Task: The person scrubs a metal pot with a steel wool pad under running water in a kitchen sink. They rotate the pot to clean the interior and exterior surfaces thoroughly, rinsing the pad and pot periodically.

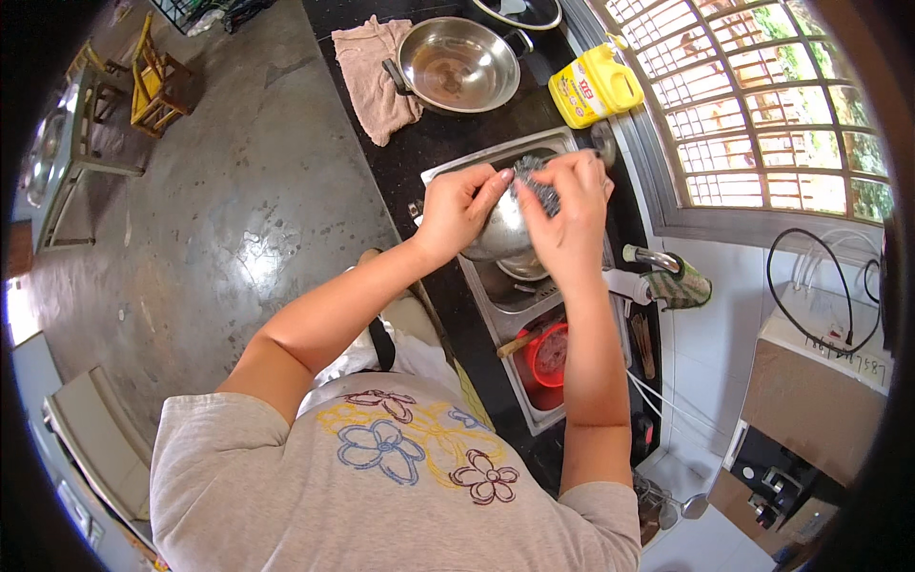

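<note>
A: Where do your hands stand right now?

B: Both are in the upper middle of the frame, over the steel sink (448, 170). Your left hand (456, 212) is closed around the rim of a steel bowl (502, 232), tilting it toward you. Your right hand (569, 214) is clenched on a wad of steel wool (536, 183), pressed against the bowl's upper edge.

A: So the scourer touches the bowl?

B: Yes. It sits at the top of the bowl, between your two hands, your left fingertips just beside it.

A: How far along does the scrubbing look?

B: I'd judge it mid-way. The bowl's outside shines, but I cannot see its inside. A second steel dish (523, 268) lies right below it, and a red tub (551, 355) with a wooden handle waits in the basin further down the frame, seemingly unwashed.

A: Anything already done?

B: A steel wok (459, 65) rests on the dark counter at the top, beside a pink cloth (376, 76) and a yellow detergent jug (595, 86); it looks clean.
</note>
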`<state>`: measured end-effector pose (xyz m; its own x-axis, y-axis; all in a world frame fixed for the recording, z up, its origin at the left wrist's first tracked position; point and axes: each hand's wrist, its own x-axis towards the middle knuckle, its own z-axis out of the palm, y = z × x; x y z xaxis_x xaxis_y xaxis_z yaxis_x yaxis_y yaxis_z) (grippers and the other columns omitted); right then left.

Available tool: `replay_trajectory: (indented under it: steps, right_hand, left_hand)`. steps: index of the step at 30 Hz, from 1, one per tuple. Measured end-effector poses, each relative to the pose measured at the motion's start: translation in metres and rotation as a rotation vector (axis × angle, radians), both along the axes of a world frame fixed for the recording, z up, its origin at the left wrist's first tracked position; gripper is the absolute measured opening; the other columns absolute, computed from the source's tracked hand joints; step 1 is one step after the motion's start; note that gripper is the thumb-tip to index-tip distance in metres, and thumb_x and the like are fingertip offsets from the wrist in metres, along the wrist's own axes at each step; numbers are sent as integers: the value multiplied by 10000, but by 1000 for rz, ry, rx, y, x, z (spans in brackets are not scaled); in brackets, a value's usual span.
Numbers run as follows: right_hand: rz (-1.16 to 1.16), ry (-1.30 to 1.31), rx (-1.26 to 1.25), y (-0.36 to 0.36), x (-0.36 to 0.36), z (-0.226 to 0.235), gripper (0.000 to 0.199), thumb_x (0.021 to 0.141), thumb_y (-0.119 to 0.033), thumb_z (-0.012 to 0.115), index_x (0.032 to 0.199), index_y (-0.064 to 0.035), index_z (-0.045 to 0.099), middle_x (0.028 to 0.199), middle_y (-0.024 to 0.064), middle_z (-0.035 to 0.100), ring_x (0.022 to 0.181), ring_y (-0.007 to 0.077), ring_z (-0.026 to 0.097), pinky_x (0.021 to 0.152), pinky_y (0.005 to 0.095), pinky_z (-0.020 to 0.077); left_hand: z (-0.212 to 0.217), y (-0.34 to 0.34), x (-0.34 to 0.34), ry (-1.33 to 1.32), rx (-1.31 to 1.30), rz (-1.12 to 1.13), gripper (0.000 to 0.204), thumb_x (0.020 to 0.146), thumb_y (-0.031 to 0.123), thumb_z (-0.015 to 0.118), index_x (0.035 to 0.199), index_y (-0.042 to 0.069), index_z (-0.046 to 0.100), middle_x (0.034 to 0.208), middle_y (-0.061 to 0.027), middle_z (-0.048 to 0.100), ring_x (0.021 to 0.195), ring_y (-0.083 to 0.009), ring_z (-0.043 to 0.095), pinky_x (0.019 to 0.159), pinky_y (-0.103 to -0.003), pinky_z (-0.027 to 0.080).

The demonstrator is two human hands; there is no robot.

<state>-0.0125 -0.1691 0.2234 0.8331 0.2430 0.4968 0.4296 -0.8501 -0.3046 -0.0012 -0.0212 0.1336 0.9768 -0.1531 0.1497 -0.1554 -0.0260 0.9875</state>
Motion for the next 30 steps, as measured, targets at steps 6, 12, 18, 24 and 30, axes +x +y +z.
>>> replay_trajectory:
  steps: [6,12,18,24,30]
  right_hand:
    - [-279,20,190,-36,12,-11,195,819,-189,759,864,-65,616,941,103,575,956,312,565,839,436,409]
    - [-334,-150,410,-29,-1,-36,205,785,-148,777,827,-92,584,906,94,537,897,274,539,819,429,401]
    - [-71,-299,88,13,-33,-55,240,740,-141,798,823,-112,575,935,80,518,911,272,535,833,400,403]
    - [-551,-221,661,-26,18,-38,227,797,-93,759,813,-24,544,906,109,506,878,275,522,798,392,427]
    - [-306,-289,189,6,-17,-50,235,734,-127,807,850,-86,606,933,87,541,903,263,544,835,406,386]
  left_hand:
    - [0,-2,0,-8,-34,115,348,979,255,648,759,-10,597,579,-101,419,545,-140,353,504,-319,376]
    - [7,-6,1,34,-3,103,339,1025,228,594,792,-17,606,615,35,416,603,-45,362,508,-258,338]
    - [12,-13,8,252,-188,121,412,1057,312,532,771,20,588,649,79,430,614,-37,353,520,-247,334]
    - [0,-23,4,207,-285,158,383,1044,317,554,867,-7,657,667,40,485,659,-45,405,571,-264,393]
    - [2,-13,3,373,-289,77,379,1053,314,539,947,-18,687,724,64,546,687,-38,446,622,-235,423]
